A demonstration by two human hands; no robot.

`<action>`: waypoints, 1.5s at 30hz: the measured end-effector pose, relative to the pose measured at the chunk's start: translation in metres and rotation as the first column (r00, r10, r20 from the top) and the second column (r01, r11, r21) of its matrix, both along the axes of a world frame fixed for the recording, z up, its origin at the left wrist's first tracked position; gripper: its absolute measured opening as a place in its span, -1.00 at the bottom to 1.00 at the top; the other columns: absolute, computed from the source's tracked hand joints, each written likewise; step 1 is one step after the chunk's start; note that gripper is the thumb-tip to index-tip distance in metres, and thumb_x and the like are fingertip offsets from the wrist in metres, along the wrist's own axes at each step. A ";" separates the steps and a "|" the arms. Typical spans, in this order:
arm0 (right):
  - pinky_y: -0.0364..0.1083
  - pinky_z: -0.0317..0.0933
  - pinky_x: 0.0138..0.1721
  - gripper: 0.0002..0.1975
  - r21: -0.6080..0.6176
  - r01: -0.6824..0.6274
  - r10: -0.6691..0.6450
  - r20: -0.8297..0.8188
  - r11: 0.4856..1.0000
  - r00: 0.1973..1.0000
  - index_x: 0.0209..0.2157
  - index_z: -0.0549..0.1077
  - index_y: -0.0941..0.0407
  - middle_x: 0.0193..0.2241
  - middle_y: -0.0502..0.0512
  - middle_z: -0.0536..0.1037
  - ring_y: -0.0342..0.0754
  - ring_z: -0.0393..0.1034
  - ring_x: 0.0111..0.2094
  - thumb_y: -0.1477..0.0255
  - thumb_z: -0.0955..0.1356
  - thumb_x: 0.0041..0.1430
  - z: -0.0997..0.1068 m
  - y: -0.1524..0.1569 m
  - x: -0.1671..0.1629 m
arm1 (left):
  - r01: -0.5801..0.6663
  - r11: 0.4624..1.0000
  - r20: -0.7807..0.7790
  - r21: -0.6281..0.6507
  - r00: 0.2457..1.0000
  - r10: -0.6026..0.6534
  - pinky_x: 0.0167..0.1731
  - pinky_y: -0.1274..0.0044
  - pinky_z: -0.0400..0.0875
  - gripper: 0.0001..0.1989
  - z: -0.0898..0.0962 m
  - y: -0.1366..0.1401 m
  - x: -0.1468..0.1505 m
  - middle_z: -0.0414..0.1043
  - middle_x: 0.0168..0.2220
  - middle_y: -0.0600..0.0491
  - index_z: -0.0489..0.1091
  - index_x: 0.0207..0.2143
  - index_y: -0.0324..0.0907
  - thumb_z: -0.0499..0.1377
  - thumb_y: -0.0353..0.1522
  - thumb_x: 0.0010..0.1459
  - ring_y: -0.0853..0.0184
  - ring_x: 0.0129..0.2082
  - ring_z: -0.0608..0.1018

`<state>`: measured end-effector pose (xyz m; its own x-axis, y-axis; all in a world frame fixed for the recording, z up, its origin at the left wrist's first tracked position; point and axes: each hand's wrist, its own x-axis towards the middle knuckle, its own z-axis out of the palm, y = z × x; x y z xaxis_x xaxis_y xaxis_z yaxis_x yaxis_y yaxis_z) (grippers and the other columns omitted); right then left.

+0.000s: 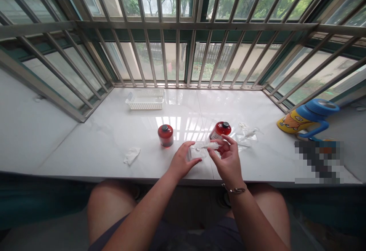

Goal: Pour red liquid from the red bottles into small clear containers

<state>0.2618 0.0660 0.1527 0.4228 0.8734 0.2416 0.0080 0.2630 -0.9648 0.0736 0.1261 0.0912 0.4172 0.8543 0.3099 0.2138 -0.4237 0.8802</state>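
My left hand (182, 159) grips a small clear plastic box (201, 155) by its left side, thumb in front and fingers behind. Between the thumb and fingers of my right hand (228, 156) is a small white tube with a pointed nozzle (212, 145). Its tip points left, over the box's top; whether it touches cannot be made out. Just behind my right hand stands a red bottle with a black cap (219, 128), partly hidden by the fingers. A second red bottle with a black cap (165, 136) stands upright beyond my left hand.
A white perforated basket (146, 105) stands at the back left. Crumpled white tissue (132, 155) lies front left. Clear plastic pieces (248, 135) lie right of the red bottles. A blue and yellow flask (305, 117) stands far right, near a pixelated dark item (318, 161). Barred windows enclose the white counter.
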 end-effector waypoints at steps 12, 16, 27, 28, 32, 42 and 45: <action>0.08 0.46 0.00 -0.33 0.028 -0.021 0.022 -0.030 0.999 0.999 0.23 0.28 -0.07 -0.03 0.12 0.60 0.01 0.54 -0.11 0.32 0.58 0.19 -0.002 -0.004 0.002 | -0.003 1.000 -0.010 0.004 1.000 0.003 0.35 0.13 0.40 -0.34 0.001 0.000 0.000 0.41 0.27 -0.05 0.33 0.27 0.03 0.48 -0.20 0.20 0.06 0.31 0.46; 0.10 0.43 0.05 -0.39 0.036 -0.039 0.037 0.055 0.999 0.998 0.20 0.32 -0.06 0.01 0.14 0.59 0.03 0.53 -0.04 0.34 0.57 0.21 -0.007 -0.006 0.000 | -0.007 1.000 -0.012 -0.004 1.000 0.007 0.37 0.13 0.39 -0.35 0.002 -0.001 0.000 0.41 0.27 -0.05 0.33 0.27 0.03 0.48 -0.21 0.21 0.07 0.31 0.46; 0.18 0.34 0.19 -0.35 0.004 0.068 -0.068 0.124 0.998 0.990 0.20 0.33 -0.04 -0.07 0.11 0.59 0.08 0.51 0.02 0.28 0.59 0.15 -0.015 -0.012 0.011 | -0.010 1.000 -0.016 -0.010 1.000 0.010 0.35 0.13 0.41 -0.35 0.002 -0.001 0.000 0.41 0.27 -0.06 0.33 0.28 0.03 0.48 -0.22 0.20 0.05 0.33 0.46; 0.17 0.35 0.17 -0.35 -0.002 0.071 -0.070 0.114 0.997 0.991 0.20 0.34 -0.04 -0.07 0.10 0.60 0.08 0.52 0.01 0.27 0.59 0.15 -0.018 -0.013 0.014 | -0.011 1.000 -0.014 -0.008 1.000 0.011 0.34 0.13 0.41 -0.35 0.002 -0.001 0.000 0.41 0.27 -0.06 0.34 0.28 0.03 0.48 -0.23 0.20 0.05 0.32 0.46; 0.12 0.38 0.06 -0.38 -0.093 0.110 -0.094 0.157 0.990 0.983 0.17 0.38 -0.03 -0.07 0.12 0.62 0.09 0.53 -0.02 0.18 0.59 0.16 -0.028 -0.020 0.026 | -0.011 1.000 -0.008 0.003 1.000 0.011 0.35 0.13 0.41 -0.35 0.001 -0.001 0.000 0.41 0.27 -0.05 0.33 0.28 0.03 0.47 -0.22 0.22 0.06 0.32 0.46; 0.07 0.42 -0.04 -0.43 -0.232 0.163 -0.152 0.065 0.959 0.986 0.09 0.48 0.02 -0.14 0.11 0.62 0.07 0.52 -0.10 0.08 0.58 0.15 -0.050 -0.034 0.050 | -0.011 1.000 -0.025 0.004 1.000 0.011 0.36 0.14 0.40 -0.36 -0.001 0.000 0.000 0.39 0.28 -0.06 0.31 0.29 0.04 0.45 -0.20 0.24 0.07 0.34 0.44; 0.02 0.43 -0.12 -0.42 -0.230 0.179 -0.191 -0.034 0.957 0.981 0.09 0.48 0.03 -0.20 0.05 0.61 0.00 0.51 -0.22 0.07 0.58 0.14 -0.054 -0.034 0.063 | -0.017 1.000 -0.032 0.007 0.999 0.017 0.36 0.14 0.40 -0.37 -0.001 0.000 -0.001 0.39 0.29 -0.05 0.32 0.29 0.04 0.44 -0.21 0.25 0.07 0.34 0.44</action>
<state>0.3246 0.0321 0.0986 0.5891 0.8078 0.0197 -0.0187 0.0379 -0.9991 0.0731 0.1263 0.0900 0.4124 0.8594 0.3022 0.2493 -0.4256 0.8699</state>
